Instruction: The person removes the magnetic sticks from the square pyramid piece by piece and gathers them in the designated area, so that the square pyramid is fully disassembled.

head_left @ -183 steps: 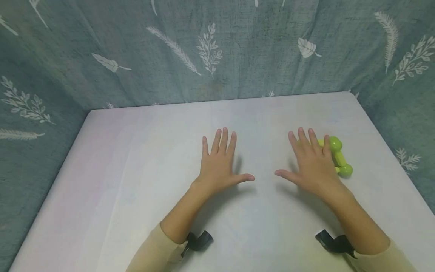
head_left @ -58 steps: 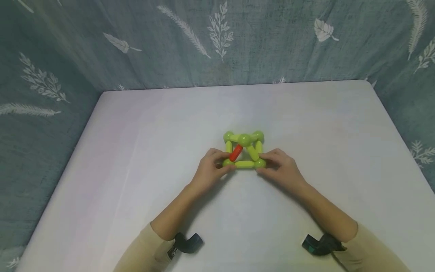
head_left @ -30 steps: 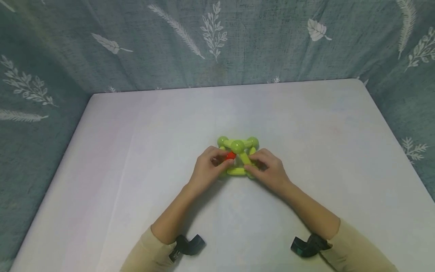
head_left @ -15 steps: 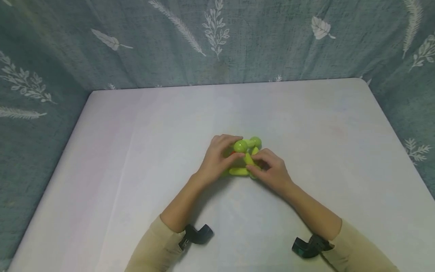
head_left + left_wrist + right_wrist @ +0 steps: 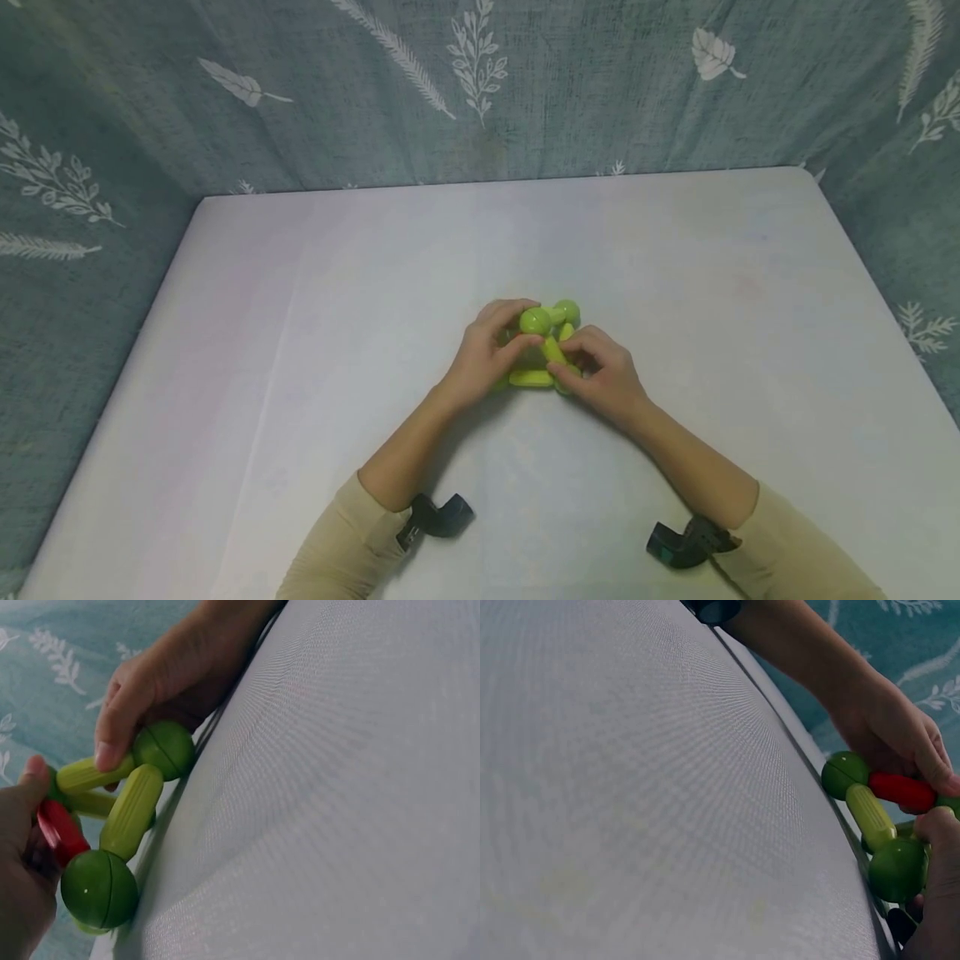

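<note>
A frame of magnetic building sticks and balls (image 5: pixel 531 378) stands on the white table between both hands. Its balls are green and its sticks yellow-green, except for one red stick (image 5: pixel 904 791). My left hand (image 5: pixel 480 354) holds the raised top ball (image 5: pixel 536 322) between thumb and fingers, beside the red stick. With thumb and fingertips, my right hand (image 5: pixel 603 375) pinches the slanting yellow-green stick (image 5: pixel 86 772) on the right side, just above a lower corner ball (image 5: pixel 163 750). The left hand hides most of the frame's left side in the head view.
The white table (image 5: pixel 360 275) spreads around the frame. Behind it hangs a blue-green curtain (image 5: pixel 570 92) with a white leaf print, which also lines both sides. Black wrist cameras (image 5: pixel 442 517) sit at the cuffs of the beige sleeves.
Flat, spread hands earlier have become gripping hands, with the frame now mid-table from the right side. Over the last second the left hand rose from the red stick to the top ball.
</note>
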The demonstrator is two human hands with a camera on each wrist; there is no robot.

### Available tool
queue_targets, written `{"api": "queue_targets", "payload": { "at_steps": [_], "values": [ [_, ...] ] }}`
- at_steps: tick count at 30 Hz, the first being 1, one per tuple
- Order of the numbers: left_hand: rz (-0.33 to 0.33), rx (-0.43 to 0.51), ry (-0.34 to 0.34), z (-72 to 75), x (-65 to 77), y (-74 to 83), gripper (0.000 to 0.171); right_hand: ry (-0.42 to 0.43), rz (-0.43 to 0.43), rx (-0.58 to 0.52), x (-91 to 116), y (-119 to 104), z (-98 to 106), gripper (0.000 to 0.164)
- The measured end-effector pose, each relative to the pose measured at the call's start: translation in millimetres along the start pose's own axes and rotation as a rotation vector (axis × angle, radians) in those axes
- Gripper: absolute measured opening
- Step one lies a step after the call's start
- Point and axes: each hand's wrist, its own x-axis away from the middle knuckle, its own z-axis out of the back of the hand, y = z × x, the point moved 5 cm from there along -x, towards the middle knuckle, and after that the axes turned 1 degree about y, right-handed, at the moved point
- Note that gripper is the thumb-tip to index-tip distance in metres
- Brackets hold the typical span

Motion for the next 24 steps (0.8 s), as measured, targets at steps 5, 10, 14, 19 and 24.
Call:
{"api": "queue_targets", "payload": {
  "at_steps": [5, 10, 14, 19, 24],
  "values": [
    [0.031, 0.044, -0.014, -1.0, 0.1, -1.5, 0.038, 0.011, -0.006, 0.017, -1.0, -2.6, 0.3, 0.027],
    [0.098, 0.067, -0.013, 0.6, 0.3, -1.5, 0.039, 0.019, -0.020, 0.014, -9.6, -20.9, 1.7, 0.025],
    [0.140, 0.097, -0.003, 5.8, -0.3, -0.8, 0.040, 0.015, -0.034, 0.008, -15.6, -33.0, 2.1, 0.023],
    [0.110, 0.178, 0.168, 30.1, -6.5, 2.0, 0.038, 0.028, -0.068, 0.007, -15.4, -35.4, 4.0, 0.022],
    [0.089, 0.217, 0.221, 48.5, -9.4, -0.1, 0.039, 0.034, -0.096, 0.005, -12.9, -34.8, 5.5, 0.022]
  ]
}}
